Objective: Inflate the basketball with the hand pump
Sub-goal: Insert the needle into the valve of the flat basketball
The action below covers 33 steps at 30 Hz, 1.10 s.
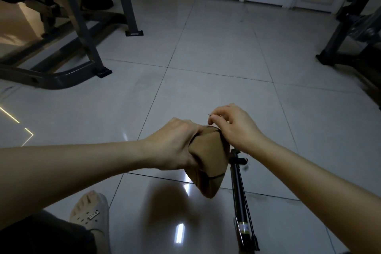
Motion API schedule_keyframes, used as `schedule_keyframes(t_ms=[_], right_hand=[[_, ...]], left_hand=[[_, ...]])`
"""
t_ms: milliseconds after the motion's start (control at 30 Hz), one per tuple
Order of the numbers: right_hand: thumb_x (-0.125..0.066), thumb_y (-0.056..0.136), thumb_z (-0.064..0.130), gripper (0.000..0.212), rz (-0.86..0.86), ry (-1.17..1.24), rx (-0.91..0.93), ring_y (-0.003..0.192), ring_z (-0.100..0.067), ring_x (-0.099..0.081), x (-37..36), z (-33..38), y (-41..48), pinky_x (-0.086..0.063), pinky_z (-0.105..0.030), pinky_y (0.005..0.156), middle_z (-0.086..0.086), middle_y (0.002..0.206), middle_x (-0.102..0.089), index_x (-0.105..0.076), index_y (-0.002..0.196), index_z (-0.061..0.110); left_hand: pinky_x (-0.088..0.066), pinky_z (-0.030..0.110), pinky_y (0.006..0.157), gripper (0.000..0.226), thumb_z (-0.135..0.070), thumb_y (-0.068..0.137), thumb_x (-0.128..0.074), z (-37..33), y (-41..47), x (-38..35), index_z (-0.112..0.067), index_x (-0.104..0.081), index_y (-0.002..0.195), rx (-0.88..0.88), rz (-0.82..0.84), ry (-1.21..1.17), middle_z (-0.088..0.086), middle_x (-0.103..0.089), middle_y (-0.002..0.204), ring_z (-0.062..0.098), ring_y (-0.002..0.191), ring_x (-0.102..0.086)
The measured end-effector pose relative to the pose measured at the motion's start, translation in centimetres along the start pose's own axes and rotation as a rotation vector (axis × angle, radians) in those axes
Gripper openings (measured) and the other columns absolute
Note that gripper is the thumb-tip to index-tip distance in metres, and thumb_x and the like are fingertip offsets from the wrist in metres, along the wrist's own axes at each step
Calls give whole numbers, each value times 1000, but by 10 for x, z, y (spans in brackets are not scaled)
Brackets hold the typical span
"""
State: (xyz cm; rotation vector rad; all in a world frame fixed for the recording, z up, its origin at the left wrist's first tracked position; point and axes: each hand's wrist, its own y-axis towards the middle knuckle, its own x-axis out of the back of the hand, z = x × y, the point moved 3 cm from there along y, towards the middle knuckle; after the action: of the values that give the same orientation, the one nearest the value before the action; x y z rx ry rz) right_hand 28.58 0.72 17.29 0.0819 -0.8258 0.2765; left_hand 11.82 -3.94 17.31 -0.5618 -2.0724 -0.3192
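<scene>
Left hand (175, 144) squeezed tight on flat, floppy basketball (208, 163); right hand (228, 123) pinched thin needle (209, 115) above it. Probably soft, light. Pump (240, 198) below right hand.

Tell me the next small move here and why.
Probably bring the needle, pinched in the right hand, down to the basketball, which the left hand grips crumpled and flat. The pump lies unused on the floor.

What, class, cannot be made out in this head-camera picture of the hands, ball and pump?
- Valve of the basketball: hidden under the hands.
- Needle in the right hand: only a thin tip shows.
- Left hand fingers: behind the ball.
- Pump base: cut off by the bottom edge.
</scene>
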Motion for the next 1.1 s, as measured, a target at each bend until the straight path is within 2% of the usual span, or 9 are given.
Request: schedule_keyframes(t_ms=[100,200,333,433,567,700,800,933,1100], right_hand=[[-46,105,25,26,-110,26,120,84,-12,-63,6,4,-10,-51,-37,74,7,86,-69,-68,89,23],[-46,105,22,25,-360,14,175,72,-12,-59,-8,-2,-17,-46,-37,63,7,74,-62,-57,83,22],[-42,105,13,26,-506,183,124,75,-9,-56,-17,-12,-13,-41,-24,66,6,79,-58,-56,84,19],[-42,105,12,25,-565,227,68,78,-9,-57,-14,-20,-15,-42,-22,68,3,82,-59,-59,87,17],[-43,106,15,25,-505,342,5,72,-7,-57,-32,-21,-25,-44,-18,65,2,76,-61,-62,90,16],[-49,104,20,23,-368,148,31,72,-9,-63,-31,-36,-18,-52,-32,69,8,74,-66,-69,94,19],[-52,103,33,23,-183,-34,83,63,-14,-64,-31,-53,-23,-56,-39,64,9,59,-58,-65,85,28],[-51,103,40,13,133,-303,17,63,-7,-56,-68,-81,-31,-48,-35,63,10,62,-55,-56,103,28],[-63,98,31,19,100,-27,-265,68,-12,-61,-113,-113,-25,-51,-34,67,5,71,-66,-65,83,20]], left_hand=[[-41,17,61,33,-48,72,-84,-4,4,10,-32,-57,84,58,-69,53,-9,-61,78,9,75,-59],[-40,15,60,44,-52,66,-88,-10,8,8,-32,-51,81,98,-80,30,-11,-58,78,9,74,-56],[-54,27,66,64,-64,53,-92,-10,2,-2,-27,-56,93,246,16,-209,-9,-65,89,5,80,-62],[-58,34,71,61,-71,60,-83,-5,-5,-10,-26,-62,94,283,-23,-377,-6,-69,90,6,78,-66],[-38,22,57,39,-56,73,-83,4,-9,-21,-24,-63,83,237,-141,-199,-7,-65,76,3,64,-55],[-31,24,60,30,-40,78,-79,25,-8,-31,-24,-54,73,185,-158,8,-12,-53,72,9,68,-48],[-35,33,70,27,-24,75,-71,54,1,-54,-22,-46,66,254,-197,137,-9,-49,69,16,71,-45],[-34,35,85,9,-18,74,-64,82,7,-110,-21,-58,80,261,-151,368,-5,-60,86,19,88,-50],[-29,38,84,16,-18,72,-67,94,1,-166,-20,-69,88,248,-21,462,-2,-64,92,23,95,-56]])
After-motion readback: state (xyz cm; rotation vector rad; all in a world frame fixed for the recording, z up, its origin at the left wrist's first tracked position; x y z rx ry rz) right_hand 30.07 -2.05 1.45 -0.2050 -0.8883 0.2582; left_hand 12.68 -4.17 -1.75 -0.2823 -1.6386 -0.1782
